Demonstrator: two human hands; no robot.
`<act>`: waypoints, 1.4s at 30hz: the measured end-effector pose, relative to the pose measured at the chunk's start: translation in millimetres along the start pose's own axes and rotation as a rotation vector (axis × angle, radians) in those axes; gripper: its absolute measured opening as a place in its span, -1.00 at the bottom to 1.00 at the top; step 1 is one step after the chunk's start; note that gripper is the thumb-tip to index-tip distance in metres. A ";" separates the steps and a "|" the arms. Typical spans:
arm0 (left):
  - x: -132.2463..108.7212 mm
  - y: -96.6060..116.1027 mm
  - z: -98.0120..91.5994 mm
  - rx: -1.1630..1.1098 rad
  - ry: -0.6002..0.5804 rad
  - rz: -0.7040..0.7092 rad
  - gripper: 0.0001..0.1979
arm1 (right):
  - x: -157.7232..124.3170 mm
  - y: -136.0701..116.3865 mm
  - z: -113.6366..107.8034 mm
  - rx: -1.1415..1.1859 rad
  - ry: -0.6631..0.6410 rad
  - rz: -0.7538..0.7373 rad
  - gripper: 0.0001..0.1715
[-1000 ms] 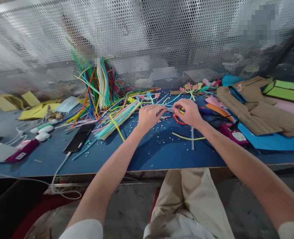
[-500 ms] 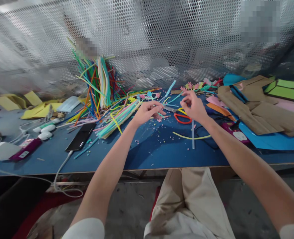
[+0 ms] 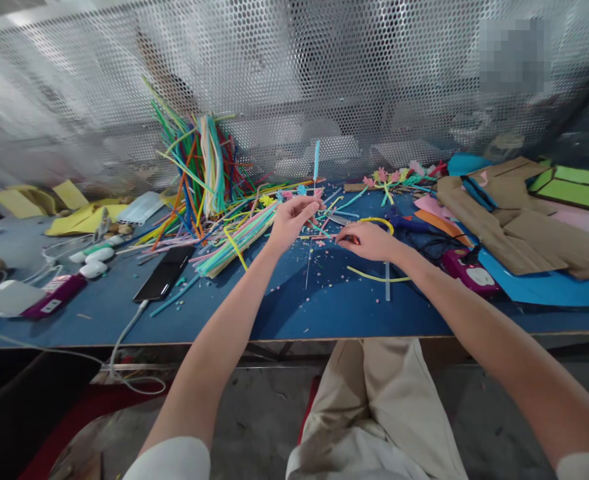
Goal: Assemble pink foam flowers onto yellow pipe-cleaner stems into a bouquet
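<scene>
My left hand (image 3: 294, 219) is closed in a pinch above the blue table. It holds a pipe cleaner (image 3: 317, 160), fuzzy and light blue at its top end, with a thin bare wire running down below the fingers. A short teal piece and a pink piece stick out near the fingertips. My right hand (image 3: 372, 241) is closed over the handles of scissors; a bit of red handle shows between its fingers and a yellow curve behind it. The scissors' blade (image 3: 339, 219) points left towards my left hand. Small fuzz scraps are scattered under both hands.
Bundled pipe cleaners (image 3: 239, 240) lie left, below a standing bunch (image 3: 207, 167). A phone (image 3: 163, 275) charges on a cable. Finished-looking small flowers (image 3: 384, 176) lie at the back. Brown cardboard (image 3: 519, 220) and a purple power strip (image 3: 469, 272) are right. A perforated metal panel borders the back.
My right hand has come down and left from beside the scissors onto their handles. The light blue pipe cleaner in my left hand has swung from slanting right to nearly upright.
</scene>
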State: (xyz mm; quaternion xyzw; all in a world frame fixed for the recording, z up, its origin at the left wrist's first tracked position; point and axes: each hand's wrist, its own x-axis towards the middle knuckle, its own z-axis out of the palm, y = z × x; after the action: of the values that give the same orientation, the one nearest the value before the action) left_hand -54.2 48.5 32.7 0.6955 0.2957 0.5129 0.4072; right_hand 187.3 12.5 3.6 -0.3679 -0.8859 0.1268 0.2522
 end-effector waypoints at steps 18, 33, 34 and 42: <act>4.1 3.6 -1.2 -0.275 0.169 -0.074 -0.71 | -2.0 -1.6 -7.7 -0.192 0.139 0.406 -0.72; 11.4 -3.8 -5.1 -0.353 0.237 -0.310 -0.83 | -7.9 29.3 -12.5 -0.507 0.185 0.575 -0.46; 11.6 -2.6 -4.3 -0.400 0.235 -0.354 -0.84 | -5.8 29.6 -10.8 -0.496 0.163 0.564 -0.45; 6.0 8.8 5.5 -0.453 0.133 -0.466 -0.81 | 14.5 35.4 7.7 -0.479 -0.032 0.530 -0.37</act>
State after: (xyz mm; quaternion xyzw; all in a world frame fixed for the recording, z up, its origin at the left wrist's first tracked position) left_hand -47.3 47.7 42.5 0.4658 0.3513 0.5029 0.6377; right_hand 195.2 47.3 -12.3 -0.6315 -0.7683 -0.0179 0.1034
